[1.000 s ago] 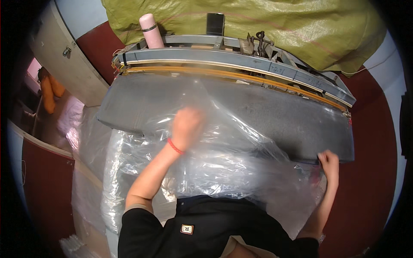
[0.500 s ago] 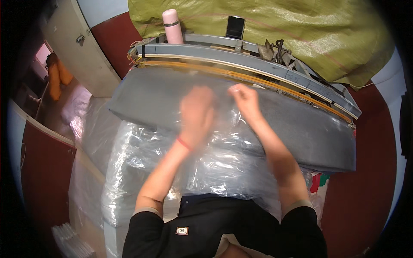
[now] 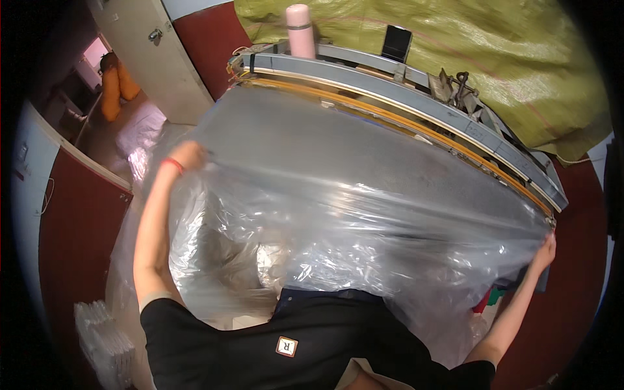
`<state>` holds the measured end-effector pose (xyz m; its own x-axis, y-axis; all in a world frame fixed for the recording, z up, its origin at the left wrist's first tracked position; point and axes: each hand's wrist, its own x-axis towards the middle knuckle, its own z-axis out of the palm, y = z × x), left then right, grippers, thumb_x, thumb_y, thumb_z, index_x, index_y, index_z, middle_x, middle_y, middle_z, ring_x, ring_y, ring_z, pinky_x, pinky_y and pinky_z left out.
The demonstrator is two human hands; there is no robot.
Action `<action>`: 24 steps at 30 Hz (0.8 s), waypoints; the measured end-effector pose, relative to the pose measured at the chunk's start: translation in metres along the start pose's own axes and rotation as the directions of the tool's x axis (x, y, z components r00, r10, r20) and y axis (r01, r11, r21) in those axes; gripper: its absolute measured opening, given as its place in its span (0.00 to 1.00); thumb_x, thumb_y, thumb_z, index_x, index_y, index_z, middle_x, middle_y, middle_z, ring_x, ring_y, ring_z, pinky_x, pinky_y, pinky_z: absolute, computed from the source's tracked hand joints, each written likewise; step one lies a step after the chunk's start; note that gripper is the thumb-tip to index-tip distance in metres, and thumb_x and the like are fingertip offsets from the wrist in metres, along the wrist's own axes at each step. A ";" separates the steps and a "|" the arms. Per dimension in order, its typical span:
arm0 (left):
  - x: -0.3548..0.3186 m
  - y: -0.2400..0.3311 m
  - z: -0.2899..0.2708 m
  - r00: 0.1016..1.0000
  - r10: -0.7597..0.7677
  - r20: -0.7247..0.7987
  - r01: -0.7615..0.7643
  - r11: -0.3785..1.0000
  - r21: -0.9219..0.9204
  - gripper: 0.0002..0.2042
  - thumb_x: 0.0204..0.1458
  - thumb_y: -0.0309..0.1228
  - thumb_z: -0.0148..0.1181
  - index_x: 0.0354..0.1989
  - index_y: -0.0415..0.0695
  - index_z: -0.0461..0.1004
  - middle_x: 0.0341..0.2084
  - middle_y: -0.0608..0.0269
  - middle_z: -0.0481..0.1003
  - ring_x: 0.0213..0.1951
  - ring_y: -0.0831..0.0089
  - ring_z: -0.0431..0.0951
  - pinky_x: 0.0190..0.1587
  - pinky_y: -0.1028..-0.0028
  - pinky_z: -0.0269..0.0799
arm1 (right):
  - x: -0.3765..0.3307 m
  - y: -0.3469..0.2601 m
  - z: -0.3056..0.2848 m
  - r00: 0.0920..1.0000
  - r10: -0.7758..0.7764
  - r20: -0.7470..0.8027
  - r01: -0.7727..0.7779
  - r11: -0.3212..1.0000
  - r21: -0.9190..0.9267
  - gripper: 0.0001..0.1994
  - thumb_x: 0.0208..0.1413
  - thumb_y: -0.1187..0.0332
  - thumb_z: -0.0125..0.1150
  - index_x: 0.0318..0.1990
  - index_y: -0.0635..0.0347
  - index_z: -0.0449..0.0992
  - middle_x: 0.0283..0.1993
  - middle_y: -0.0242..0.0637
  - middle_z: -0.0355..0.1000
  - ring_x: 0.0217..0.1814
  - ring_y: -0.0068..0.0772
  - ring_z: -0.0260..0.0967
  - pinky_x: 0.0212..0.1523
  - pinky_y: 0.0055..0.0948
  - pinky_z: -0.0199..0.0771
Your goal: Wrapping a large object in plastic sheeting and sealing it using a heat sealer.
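Observation:
A large clear plastic sheet (image 3: 364, 214) lies stretched over a grey work table (image 3: 312, 130). My left hand (image 3: 188, 156), with a red band at the wrist, grips the sheet's far left edge. My right hand (image 3: 545, 252) grips the sheet at the table's right end. My arms are spread wide and the film is pulled taut between them. More crumpled clear film (image 3: 234, 260) hangs down in front of my black shirt.
A long grey and orange sealing bar (image 3: 416, 110) runs along the table's far side. A pink bottle (image 3: 300, 29) and a dark phone (image 3: 396, 42) stand behind it, before a green tarp (image 3: 468, 52). A stack of white bags (image 3: 104, 331) lies at lower left.
My hands were together at the table's middle half a second ago; now they have spread apart to the left and right ends, pulling the plastic sheet flat across the table.

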<state>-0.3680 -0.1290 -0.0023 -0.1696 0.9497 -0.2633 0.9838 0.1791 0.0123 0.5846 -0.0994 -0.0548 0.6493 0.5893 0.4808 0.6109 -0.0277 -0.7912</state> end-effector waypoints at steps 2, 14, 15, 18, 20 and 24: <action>0.005 -0.036 -0.036 0.768 -0.093 -0.634 0.083 0.996 -0.046 0.10 0.40 0.28 0.52 0.33 0.42 0.72 0.29 0.51 0.72 0.32 0.59 0.73 0.35 0.65 0.67 | 0.014 0.042 -0.019 0.998 -0.062 0.023 0.065 0.976 -0.209 0.19 0.56 0.59 0.42 0.43 0.67 0.69 0.39 0.43 0.70 0.41 0.33 0.66 0.43 0.28 0.63; 0.120 0.065 0.032 0.742 -0.543 -0.393 0.360 0.817 -0.450 0.41 0.41 0.44 0.57 0.60 0.58 0.37 0.59 0.61 0.47 0.59 0.57 0.47 0.54 0.48 0.47 | 0.007 0.047 -0.034 0.998 0.062 0.007 -0.028 0.552 -0.833 0.23 0.55 0.50 0.34 0.41 0.62 0.68 0.39 0.51 0.67 0.41 0.55 0.63 0.37 0.44 0.62; 0.126 0.051 0.034 0.750 -0.522 -0.406 0.339 0.830 -0.443 0.40 0.43 0.49 0.54 0.61 0.60 0.35 0.60 0.66 0.45 0.60 0.56 0.45 0.50 0.38 0.42 | 0.011 0.052 -0.036 0.998 0.065 -0.006 -0.041 0.542 -0.839 0.23 0.56 0.50 0.34 0.42 0.61 0.67 0.39 0.51 0.67 0.41 0.56 0.63 0.37 0.44 0.62; 0.144 0.025 0.040 0.729 -0.350 -0.588 0.159 0.922 -0.352 0.40 0.43 0.49 0.53 0.61 0.60 0.35 0.60 0.67 0.45 0.60 0.56 0.44 0.50 0.38 0.41 | 0.022 0.066 -0.037 0.998 0.063 0.001 -0.030 0.480 -0.877 0.22 0.56 0.51 0.33 0.43 0.60 0.66 0.40 0.51 0.67 0.40 0.56 0.63 0.36 0.47 0.62; 0.149 0.006 0.041 0.749 -0.320 -0.580 0.119 0.926 -0.358 0.37 0.45 0.50 0.51 0.60 0.61 0.38 0.60 0.68 0.46 0.61 0.57 0.43 0.50 0.38 0.40 | 0.016 0.046 -0.024 0.993 0.116 0.026 -0.029 0.450 -0.893 0.22 0.56 0.51 0.34 0.43 0.61 0.65 0.40 0.51 0.67 0.41 0.55 0.63 0.36 0.47 0.62; 0.155 0.008 0.022 0.867 -0.424 -0.263 0.345 0.890 -0.298 0.31 0.46 0.50 0.49 0.58 0.53 0.51 0.58 0.60 0.49 0.60 0.60 0.45 0.56 0.50 0.42 | 0.025 0.055 -0.036 0.991 0.135 0.016 -0.040 0.401 -0.915 0.21 0.55 0.53 0.39 0.42 0.65 0.65 0.39 0.54 0.67 0.41 0.55 0.63 0.36 0.46 0.62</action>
<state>-0.3848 0.0142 -0.0645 -0.5796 0.8147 0.0201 0.7995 0.5637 0.2076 0.6506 -0.1152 -0.0732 0.7185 0.5927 0.3640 0.6335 -0.7737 0.0094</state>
